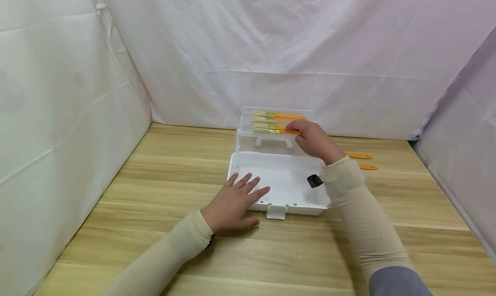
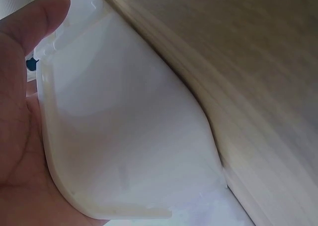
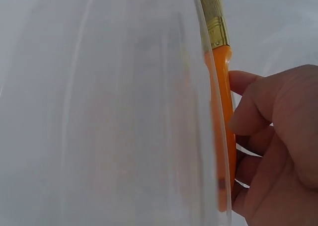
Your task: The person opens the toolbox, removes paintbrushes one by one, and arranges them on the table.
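Observation:
My right hand (image 1: 315,139) pinches the orange handle of a flat paintbrush (image 3: 218,77) at the raised clear lid of a white plastic box (image 1: 286,175). In the head view, the brush's pale bristles point left. Another orange-handled brush (image 1: 288,116) lies just beyond it, at the lid's far part. My left hand (image 1: 232,203) rests with fingers spread over the box's front left corner. Seen from the left wrist, the palm lies along the white rim (image 2: 47,131), with the thumb near the front latch.
Two more orange handles (image 1: 360,155) lie on the wooden table (image 1: 178,167) to the right, their other ends hidden by my right arm. The lid has a clear handle (image 1: 274,141), and a white latch (image 1: 277,211) hangs at the front. White cloth (image 1: 248,42) hangs behind.

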The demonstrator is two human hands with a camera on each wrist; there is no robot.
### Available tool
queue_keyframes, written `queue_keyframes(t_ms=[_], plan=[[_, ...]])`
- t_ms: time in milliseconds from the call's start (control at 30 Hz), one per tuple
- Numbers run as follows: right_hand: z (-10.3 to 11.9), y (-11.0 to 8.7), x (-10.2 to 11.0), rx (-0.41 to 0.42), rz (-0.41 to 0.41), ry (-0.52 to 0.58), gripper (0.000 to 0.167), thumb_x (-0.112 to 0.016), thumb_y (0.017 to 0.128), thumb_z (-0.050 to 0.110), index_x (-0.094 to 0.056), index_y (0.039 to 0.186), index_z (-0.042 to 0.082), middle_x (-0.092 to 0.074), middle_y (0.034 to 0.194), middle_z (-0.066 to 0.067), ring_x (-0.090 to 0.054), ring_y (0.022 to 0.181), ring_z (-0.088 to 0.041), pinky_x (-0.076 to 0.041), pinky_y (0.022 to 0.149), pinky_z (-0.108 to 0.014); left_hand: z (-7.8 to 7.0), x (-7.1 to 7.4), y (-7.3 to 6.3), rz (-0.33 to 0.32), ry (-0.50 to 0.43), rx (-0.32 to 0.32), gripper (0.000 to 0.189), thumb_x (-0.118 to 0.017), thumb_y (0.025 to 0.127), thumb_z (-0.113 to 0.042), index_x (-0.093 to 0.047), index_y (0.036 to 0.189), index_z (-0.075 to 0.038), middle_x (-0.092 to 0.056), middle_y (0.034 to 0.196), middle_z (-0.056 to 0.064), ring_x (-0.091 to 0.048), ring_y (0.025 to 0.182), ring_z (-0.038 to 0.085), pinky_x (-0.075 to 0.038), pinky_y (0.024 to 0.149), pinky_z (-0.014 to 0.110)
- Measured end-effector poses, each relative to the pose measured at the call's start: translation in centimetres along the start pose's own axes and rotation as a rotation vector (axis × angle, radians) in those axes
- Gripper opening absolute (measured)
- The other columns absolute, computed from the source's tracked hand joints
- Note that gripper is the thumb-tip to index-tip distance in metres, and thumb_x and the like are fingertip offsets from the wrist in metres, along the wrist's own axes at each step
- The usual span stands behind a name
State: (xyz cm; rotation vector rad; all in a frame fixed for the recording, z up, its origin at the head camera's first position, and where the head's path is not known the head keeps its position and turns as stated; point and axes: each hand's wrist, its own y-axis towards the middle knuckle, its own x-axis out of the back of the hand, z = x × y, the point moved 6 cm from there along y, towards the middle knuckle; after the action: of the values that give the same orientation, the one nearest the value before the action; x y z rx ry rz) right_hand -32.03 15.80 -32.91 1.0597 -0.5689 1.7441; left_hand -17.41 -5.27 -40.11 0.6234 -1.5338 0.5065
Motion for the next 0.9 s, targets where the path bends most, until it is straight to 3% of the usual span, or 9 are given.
queue_keyframes(t_ms=[267,900], plan=[[0.34,-0.18,0.36,0.030,0.008,-0.048,0.041,-0.041,0.093,-0.009,-0.065,0.124,0.003,-0.060,0.132,-0.015,-0.052,0.125,-0.035,-0.041,0.103,-0.053,0.07,-0.09,-0.11,-0.005,-0.005,0.003,0.082,-0.065,0.086,-0.058,-0.034,0.156,-0.027,-0.041,0.154,0.009,-0.030,0.145,0.032,-0.018,0.115,0.058],[0.55,-0.48,0.84,0.018,0.032,-0.030,0.043,-0.040,0.094,-0.011,-0.067,0.122,0.007,-0.062,0.129,-0.014,-0.056,0.118,-0.032,-0.047,0.095,-0.050,-0.10,0.31,-0.24,0.000,0.003,0.002,0.081,-0.065,0.087,-0.058,-0.034,0.156,-0.027,-0.042,0.154,0.009,-0.033,0.144,0.032,-0.019,0.115,0.058]])
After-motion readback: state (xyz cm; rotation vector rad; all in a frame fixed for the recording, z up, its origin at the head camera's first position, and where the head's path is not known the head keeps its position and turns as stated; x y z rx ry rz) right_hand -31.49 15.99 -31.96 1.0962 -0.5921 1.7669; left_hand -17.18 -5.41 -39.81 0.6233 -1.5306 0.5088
